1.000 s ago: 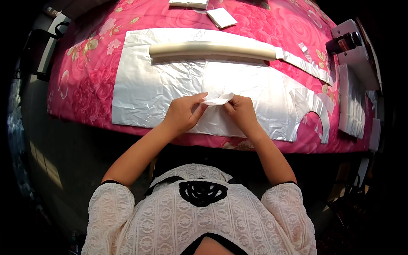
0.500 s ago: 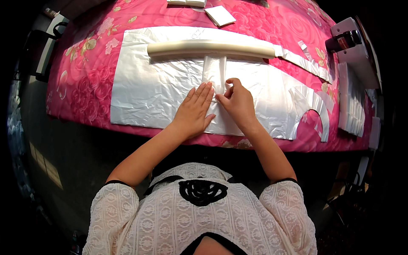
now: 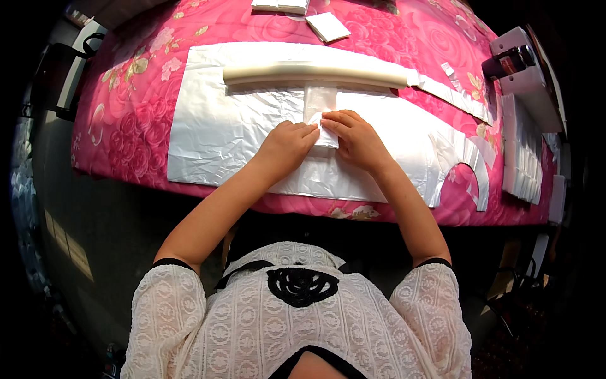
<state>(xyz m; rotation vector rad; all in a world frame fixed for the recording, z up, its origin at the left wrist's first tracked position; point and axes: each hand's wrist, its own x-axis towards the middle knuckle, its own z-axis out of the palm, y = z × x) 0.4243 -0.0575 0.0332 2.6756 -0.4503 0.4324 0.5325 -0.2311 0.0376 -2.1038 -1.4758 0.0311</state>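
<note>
Crinkled white plastic sheeting (image 3: 221,139), shaped like flat carrier bags, is spread in front of me. Across it lies a long cream-coloured rod (image 3: 303,74). Toward me from the rod runs a narrow translucent plastic strip (image 3: 320,102), its near end turned over into a white fold (image 3: 327,137). My left hand (image 3: 289,146) is closed, its fingertips on the left edge of that fold. From the other side my right hand (image 3: 358,139) pinches the fold, thumb below and fingers on top. The fingertips of both hands nearly meet there.
A pink rose-patterned cloth (image 3: 136,132) covers the table. Small white folded packs (image 3: 328,27) lie at the far side. On the right are a dark bottle (image 3: 508,61), a white box (image 3: 524,88) and a stack of white plastic (image 3: 522,148).
My left hand, flat with fingers outstretched before, has curled closed at the strip. My right hand has moved slightly up and onto its end, which is now folded over.
</note>
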